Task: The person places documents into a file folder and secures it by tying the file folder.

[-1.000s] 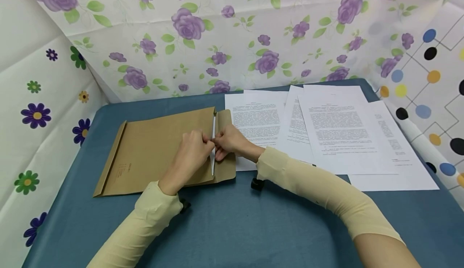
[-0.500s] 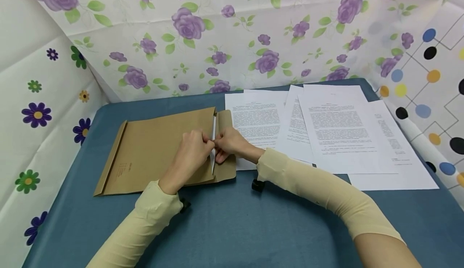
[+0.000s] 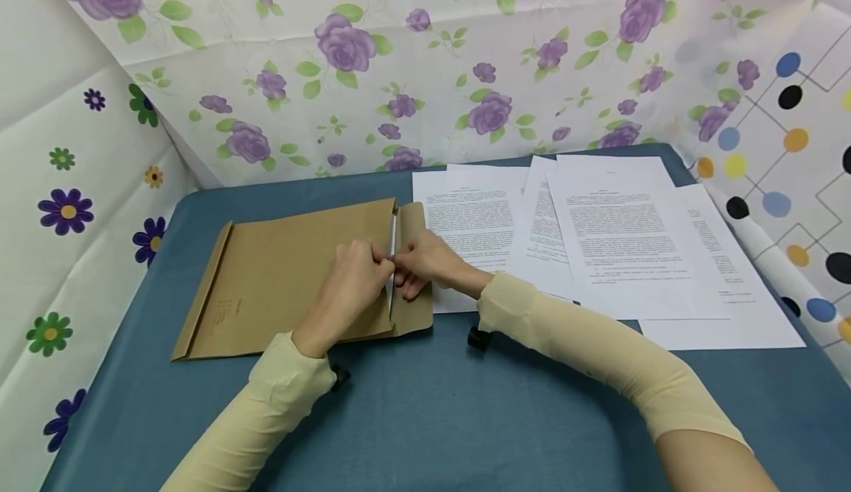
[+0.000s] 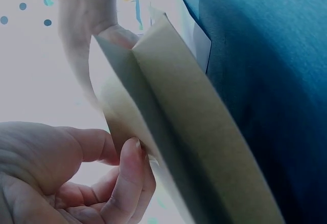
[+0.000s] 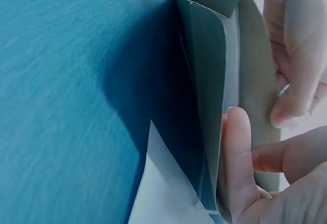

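Observation:
A brown paper envelope [image 3: 292, 278] lies on the left half of the table, its flap folded out to the right. White paper [image 5: 231, 75] shows inside its mouth in the right wrist view. My left hand [image 3: 354, 278] pinches the edge of the envelope's upper panel between thumb and fingers. Close against it at the mouth, my right hand [image 3: 428, 259] pinches the same panel, one finger [image 5: 238, 137] reaching into the opening. In the left wrist view the envelope's panels stand apart in a V. The right fingertips are partly hidden there behind the envelope.
Several printed sheets [image 3: 614, 255] overlap on the right side of the blue-covered table [image 3: 425, 418]; one reaches close to the envelope flap [image 3: 414, 311]. Floral cloth [image 3: 399, 56] hangs behind, and patterned cloth [image 3: 791, 152] stands at the right.
My right hand and wrist have shifted slightly to the right, and its lower fingers have moved a little. The left hand and envelope have hardly moved.

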